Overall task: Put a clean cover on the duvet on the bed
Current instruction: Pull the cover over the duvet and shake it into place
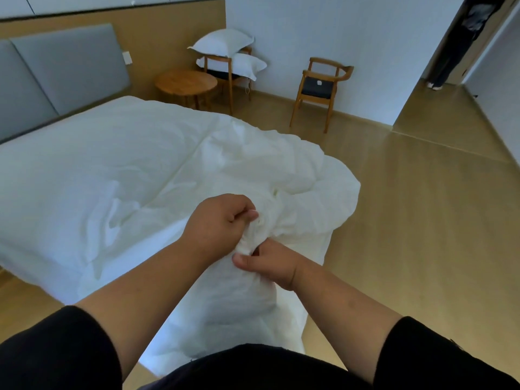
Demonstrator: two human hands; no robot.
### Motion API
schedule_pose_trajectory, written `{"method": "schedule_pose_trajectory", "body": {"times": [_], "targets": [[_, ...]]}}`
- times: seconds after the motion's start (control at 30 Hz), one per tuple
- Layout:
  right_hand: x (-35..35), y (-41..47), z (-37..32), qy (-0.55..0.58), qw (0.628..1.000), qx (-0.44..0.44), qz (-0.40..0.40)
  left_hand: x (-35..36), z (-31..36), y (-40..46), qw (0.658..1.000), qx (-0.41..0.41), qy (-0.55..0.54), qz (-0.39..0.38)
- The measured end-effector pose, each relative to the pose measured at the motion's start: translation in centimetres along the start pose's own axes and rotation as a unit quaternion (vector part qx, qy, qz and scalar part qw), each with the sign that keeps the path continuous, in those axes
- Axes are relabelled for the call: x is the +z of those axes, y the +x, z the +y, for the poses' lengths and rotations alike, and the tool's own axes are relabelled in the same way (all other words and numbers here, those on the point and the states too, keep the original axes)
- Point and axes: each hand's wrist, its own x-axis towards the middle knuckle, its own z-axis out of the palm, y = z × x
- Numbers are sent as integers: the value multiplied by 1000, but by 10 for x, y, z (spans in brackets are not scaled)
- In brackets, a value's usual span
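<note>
Duvet (281,170) lies bunched at the foot corner of the bed (84,164), its cover corner gathered up. Left hand (219,220) and right hand (273,263) both pinch that bunch, probably tying or seating a corner; next it likely needs shaking flat. Two pillows (222,42), two chairs (320,88), one round table (185,83).

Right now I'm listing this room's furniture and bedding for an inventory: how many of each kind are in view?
Beds: 1
Chairs: 2
Round tables: 1
Pillows: 2, stacked on the left chair
Duvets: 1, held by the left hand and right hand
Total: 7
</note>
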Motion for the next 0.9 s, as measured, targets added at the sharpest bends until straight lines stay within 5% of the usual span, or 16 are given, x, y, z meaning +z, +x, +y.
{"method": "schedule_pose_trajectory", "body": {"times": [0.2,0.3,0.43,0.57,0.73,0.9], "targets": [[-7,4,-8,-131,990,42,5,-4,24,28,990,80,28,-109],[-11,-1,-13,6,998,24,57,-6,14,44,991,58,22,-121],[-14,5,-11,193,964,24,184,-1,-28,14,990,117,66,53],[-17,19,-4,312,905,72,281,15,-67,-57,988,119,99,10],[4,20,-6,255,929,79,258,21,-90,-48,963,224,128,77],[22,10,-7,155,933,63,317,23,-89,-50,981,179,68,31]]}}
